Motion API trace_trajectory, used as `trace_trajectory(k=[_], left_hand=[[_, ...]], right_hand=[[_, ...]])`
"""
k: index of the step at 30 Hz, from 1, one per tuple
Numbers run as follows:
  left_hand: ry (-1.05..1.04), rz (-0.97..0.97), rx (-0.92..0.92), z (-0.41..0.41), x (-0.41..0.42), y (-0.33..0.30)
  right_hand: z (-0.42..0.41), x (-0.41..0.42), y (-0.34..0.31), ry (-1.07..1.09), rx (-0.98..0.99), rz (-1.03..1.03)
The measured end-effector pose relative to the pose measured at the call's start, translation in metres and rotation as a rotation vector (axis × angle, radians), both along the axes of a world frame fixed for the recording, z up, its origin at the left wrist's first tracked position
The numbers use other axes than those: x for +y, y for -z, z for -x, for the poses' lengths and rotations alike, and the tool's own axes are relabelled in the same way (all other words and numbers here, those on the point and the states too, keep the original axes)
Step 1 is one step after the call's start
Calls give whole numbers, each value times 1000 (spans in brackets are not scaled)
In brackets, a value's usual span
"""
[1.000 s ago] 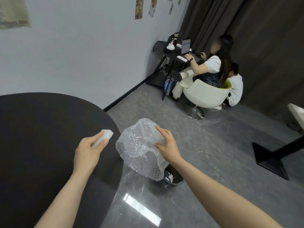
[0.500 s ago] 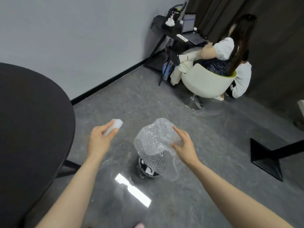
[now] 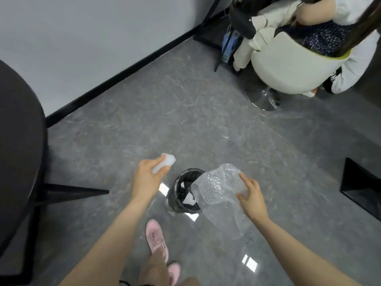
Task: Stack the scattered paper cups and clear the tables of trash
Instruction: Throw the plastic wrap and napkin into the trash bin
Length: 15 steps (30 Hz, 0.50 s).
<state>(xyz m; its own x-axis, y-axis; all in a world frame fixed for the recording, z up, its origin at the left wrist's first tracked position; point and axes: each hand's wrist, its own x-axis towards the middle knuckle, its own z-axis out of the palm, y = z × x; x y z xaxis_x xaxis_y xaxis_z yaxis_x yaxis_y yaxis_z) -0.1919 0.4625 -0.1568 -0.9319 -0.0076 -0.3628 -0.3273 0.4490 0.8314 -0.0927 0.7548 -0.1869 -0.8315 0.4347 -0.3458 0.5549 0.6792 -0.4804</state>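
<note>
I hold two pieces of trash over the floor. My right hand (image 3: 250,200) pinches a crumpled sheet of bubble wrap (image 3: 214,189) between thumb and fingers at its upper right edge; the sheet hangs partly over the mouth of the trash bin (image 3: 181,193). My left hand (image 3: 147,177) grips a small white block (image 3: 165,165), which looks like foam or wadded tissue; I cannot tell which. It sits above the floor just left of the bin.

Handling, as I judge it: the wrap is very light, limp and springy. It has no stiffness, so it drapes and may catch on the rim or drift on release. A bunched grip near the centre would control it better than this edge pinch. Its film surface is glossy and pebbled with air cells. The white block appears light, matte and blunt-cornered, and a simple finger pinch suffices.

The bin is round, black and lined with a dark bag, with white scraps inside. The floor (image 3: 206,131) is polished grey stone-pattern tile.
</note>
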Motion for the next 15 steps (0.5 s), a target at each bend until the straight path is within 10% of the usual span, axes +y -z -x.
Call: trace_trajectory(k=[15], left_hand=[[88, 150, -69, 15, 62, 189]], right_hand=[[60, 25, 202, -161, -205, -101]])
